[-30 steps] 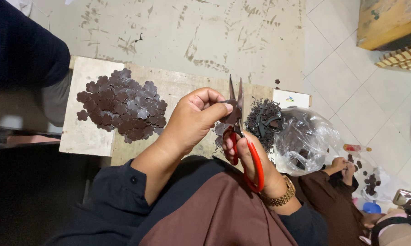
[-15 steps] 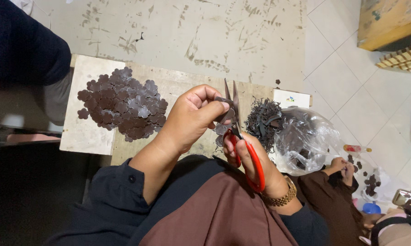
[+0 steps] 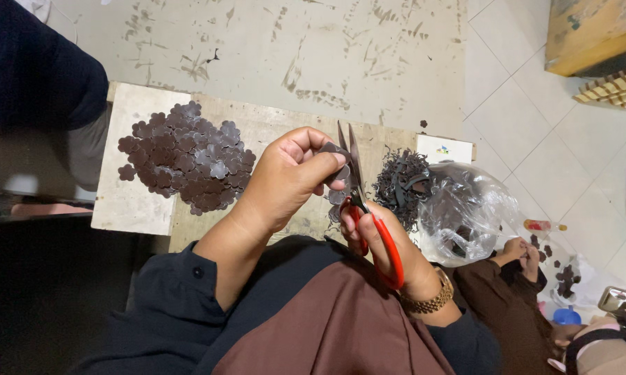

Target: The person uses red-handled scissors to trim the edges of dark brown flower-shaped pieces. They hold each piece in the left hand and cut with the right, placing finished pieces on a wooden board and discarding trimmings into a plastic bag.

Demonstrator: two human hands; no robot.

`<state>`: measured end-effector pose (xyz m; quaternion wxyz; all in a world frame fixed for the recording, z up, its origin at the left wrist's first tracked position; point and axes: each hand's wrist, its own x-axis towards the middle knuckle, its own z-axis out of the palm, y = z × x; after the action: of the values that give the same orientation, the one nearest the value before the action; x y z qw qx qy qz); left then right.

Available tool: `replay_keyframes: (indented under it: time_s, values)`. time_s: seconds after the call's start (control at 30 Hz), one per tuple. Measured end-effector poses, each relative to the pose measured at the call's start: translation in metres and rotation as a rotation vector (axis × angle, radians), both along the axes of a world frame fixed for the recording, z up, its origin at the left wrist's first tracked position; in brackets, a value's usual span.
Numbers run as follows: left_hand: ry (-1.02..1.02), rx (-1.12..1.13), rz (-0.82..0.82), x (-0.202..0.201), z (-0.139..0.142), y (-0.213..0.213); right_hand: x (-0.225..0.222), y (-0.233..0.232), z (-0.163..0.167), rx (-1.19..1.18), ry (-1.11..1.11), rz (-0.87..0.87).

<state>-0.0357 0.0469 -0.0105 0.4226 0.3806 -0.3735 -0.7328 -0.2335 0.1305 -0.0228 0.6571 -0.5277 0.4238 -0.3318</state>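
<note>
Scissors [image 3: 368, 215] fill the right hand [image 3: 382, 239]; left hand [image 3: 285, 177] pinches a dark cutout [image 3: 335, 154] near a clear bag [image 3: 465, 212].

One camera on the head looks steeply down, close above the left hand [image 3: 285, 184] and right hand [image 3: 382, 239]; beyond them lie the bench [image 3: 136, 208] and floor [image 3: 327, 55].

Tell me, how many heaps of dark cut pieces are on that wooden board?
2. A pile of flower-shaped pieces lies at the board's left end; a tangle of dark trimmings sits at the right, beside the clear plastic bag, which may hide more.
</note>
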Motion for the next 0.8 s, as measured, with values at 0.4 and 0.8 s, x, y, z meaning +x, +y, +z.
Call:
replay_keyframes:
  time_s: [0.4,0.8]
  values:
    - [0.048,-0.037,0.033,-0.0001,-0.0017,0.0039,0.0000,-0.0006,-0.0053,-0.040,0.043,0.026]
    - [0.067,-0.041,0.039,0.0003,-0.0040,0.0043,0.0029,-0.0014,0.0007,-0.060,0.063,0.037]
